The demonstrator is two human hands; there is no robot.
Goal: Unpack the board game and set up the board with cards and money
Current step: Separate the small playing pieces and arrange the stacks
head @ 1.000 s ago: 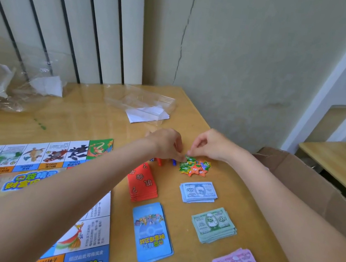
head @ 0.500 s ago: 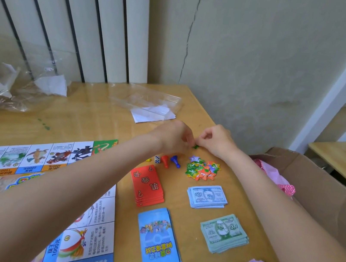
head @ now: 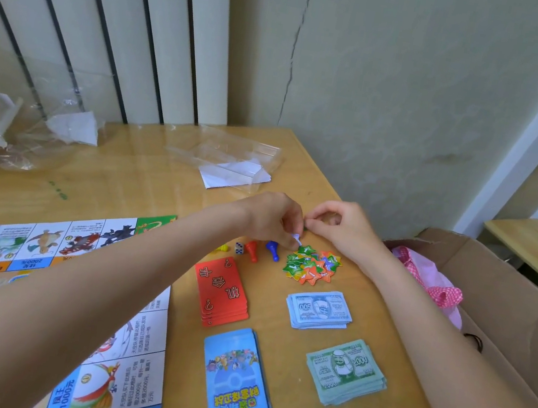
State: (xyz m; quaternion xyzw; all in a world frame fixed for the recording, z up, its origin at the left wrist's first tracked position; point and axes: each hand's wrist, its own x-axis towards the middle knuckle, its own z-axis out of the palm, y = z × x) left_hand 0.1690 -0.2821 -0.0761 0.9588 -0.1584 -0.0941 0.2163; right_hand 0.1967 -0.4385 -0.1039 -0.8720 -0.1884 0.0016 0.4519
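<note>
Head view: left hand (head: 269,216) and right hand (head: 341,229) both pinch a tiny white-blue plastic piece (head: 296,237) just above the pile of green and orange cardboard star tokens (head: 312,265) on the wooden counter (head: 130,178). Piece looks light, stiff, likely slippery; fingertip pinch at its sides suits it.

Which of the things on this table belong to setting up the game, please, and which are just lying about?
Part of the job: game board, red cards, blue cards, three money stacks, star tokens, pawns, die.

Lying about: plastic wrappers, white paper, cardboard box.
</note>
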